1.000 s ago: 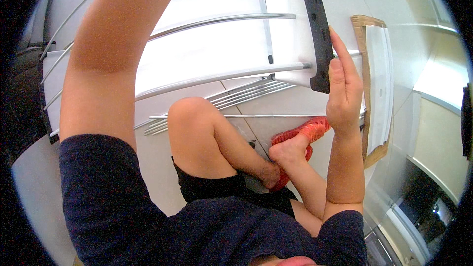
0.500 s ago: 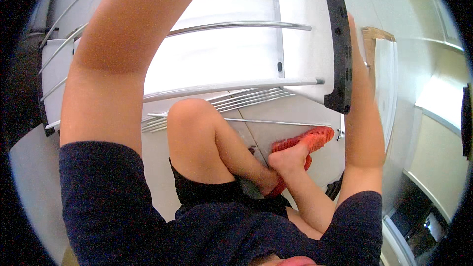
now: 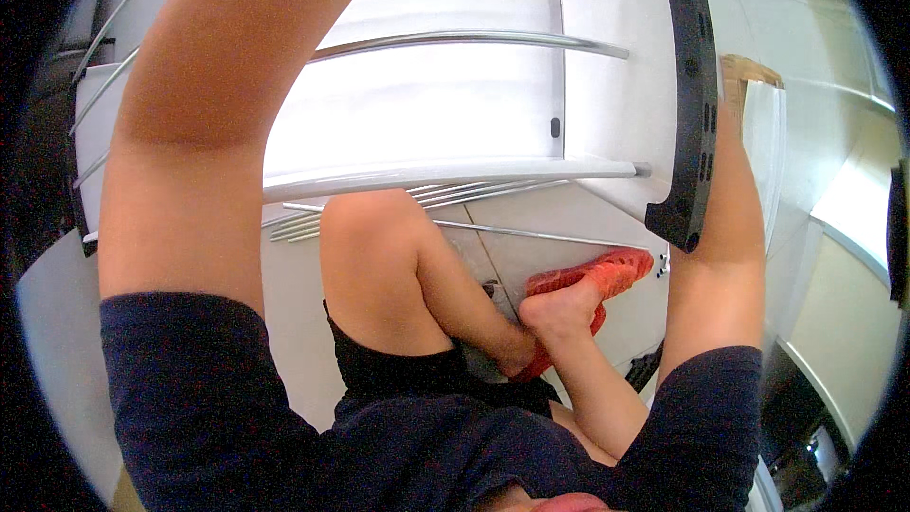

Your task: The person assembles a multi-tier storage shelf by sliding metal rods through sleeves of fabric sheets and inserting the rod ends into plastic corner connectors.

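Note:
A rack-like frame stands in front of me, with white panels (image 3: 436, 104), silvery metal rods (image 3: 474, 39) and a black perforated side piece (image 3: 692, 104) at its right end. Across its lower front runs a white bar (image 3: 455, 176) with a grey tip. My left arm (image 3: 204, 133) rises over the rods and leaves at the top edge, so the left hand is out of sight. My right forearm (image 3: 735, 199) reaches up along the outer side of the black piece; its hand does not show. What either hand touches cannot be seen.
Several loose metal rods (image 3: 455, 197) lie on the tiled floor under the frame. My bent legs and a red slipper (image 3: 592, 275) are close below. Small dark parts (image 3: 663, 265) lie beside the slipper. Cardboard and a white panel (image 3: 761, 152) lean at the right, near a pale cabinet (image 3: 825, 284).
The black side piece and the rod ends have shifted right and slightly down in view. My right forearm has moved right with them; the left arm sits slightly farther left.

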`<action>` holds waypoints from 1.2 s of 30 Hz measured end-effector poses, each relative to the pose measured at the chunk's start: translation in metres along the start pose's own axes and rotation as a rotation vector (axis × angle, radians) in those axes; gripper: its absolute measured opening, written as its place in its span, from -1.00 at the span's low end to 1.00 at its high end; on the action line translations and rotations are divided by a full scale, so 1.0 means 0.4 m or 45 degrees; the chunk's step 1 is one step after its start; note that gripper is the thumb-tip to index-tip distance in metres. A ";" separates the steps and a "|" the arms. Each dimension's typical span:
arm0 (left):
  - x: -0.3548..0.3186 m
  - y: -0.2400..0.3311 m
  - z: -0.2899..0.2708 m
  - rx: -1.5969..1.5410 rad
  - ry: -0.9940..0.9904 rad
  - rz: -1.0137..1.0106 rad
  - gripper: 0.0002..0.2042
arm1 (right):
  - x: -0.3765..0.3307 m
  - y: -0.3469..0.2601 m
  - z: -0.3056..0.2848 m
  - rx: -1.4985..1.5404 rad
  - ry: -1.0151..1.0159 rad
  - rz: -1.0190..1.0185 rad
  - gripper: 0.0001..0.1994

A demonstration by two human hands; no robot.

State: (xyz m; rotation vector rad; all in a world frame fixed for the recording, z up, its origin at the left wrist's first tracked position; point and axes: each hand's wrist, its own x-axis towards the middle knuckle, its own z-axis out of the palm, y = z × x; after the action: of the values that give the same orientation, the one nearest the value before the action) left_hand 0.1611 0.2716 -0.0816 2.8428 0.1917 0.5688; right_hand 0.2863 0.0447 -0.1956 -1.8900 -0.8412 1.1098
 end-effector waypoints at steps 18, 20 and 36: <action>-0.033 0.035 -0.033 -0.175 -0.139 -0.090 -0.76 | -0.003 0.076 -0.013 -0.023 0.067 0.038 -0.71; -0.027 0.031 -0.029 -0.153 -0.163 -0.122 -0.76 | -0.010 0.086 -0.012 -0.028 0.108 0.031 -0.71; -0.025 0.029 -0.023 -0.343 -0.196 -0.256 -0.78 | -0.434 0.227 0.329 -0.024 0.573 -0.226 -0.74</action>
State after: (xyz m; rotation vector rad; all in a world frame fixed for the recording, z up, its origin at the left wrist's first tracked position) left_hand 0.1493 0.2607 -0.0741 2.5536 0.3407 0.3070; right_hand 0.1117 -0.1052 -0.2482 -1.9331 -0.7411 0.5389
